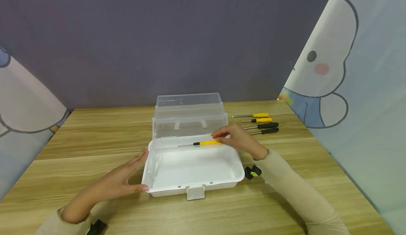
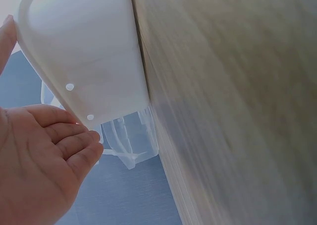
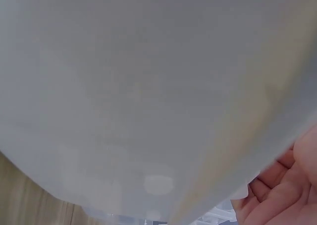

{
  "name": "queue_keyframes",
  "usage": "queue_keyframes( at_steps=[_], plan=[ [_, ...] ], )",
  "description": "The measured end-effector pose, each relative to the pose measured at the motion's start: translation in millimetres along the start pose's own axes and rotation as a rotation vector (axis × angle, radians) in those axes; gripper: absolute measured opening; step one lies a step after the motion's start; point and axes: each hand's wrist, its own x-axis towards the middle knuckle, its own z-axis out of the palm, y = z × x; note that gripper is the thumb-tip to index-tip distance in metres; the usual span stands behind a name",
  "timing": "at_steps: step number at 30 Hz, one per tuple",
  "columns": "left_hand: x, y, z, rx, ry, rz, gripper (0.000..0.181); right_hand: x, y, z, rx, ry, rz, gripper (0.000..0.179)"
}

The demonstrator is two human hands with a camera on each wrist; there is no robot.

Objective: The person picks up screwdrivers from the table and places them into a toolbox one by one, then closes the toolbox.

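Note:
A white plastic box (image 1: 222, 184) stands on the table with its clear lid (image 1: 190, 102) raised at the back. My left hand (image 1: 118, 182) rests against the box's left side, thumb at the front corner and fingers along the rim; the left wrist view shows these fingers (image 2: 74, 140) nearly straight at the rim. Over the back right of the box, my right hand (image 1: 238, 138) pinches the handle end of a yellow-and-black screwdriver (image 1: 203, 143), its shaft pointing left. In the right wrist view, the box wall (image 3: 124, 86) hides the screwdriver, and only part of the palm shows.
Right of the box lie two yellow-handled screwdrivers (image 1: 260, 115) and two black-handled ones (image 1: 268, 125). A grey wall (image 1: 174, 41) stands behind the wooden table (image 1: 104, 132). A printed curtain (image 1: 364, 122) hangs on the right. The box's latch (image 1: 195, 192) hangs down in front.

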Motion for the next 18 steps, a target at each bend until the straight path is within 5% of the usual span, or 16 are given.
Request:
queue_keyframes(
  at_steps=[18],
  plan=[
    [0.5, -2.0, 0.8, -0.003, 0.002, 0.022, 0.094, -2.2, 9.4, -0.5, 0.096, 0.031, -0.027, 0.018]
  ],
)
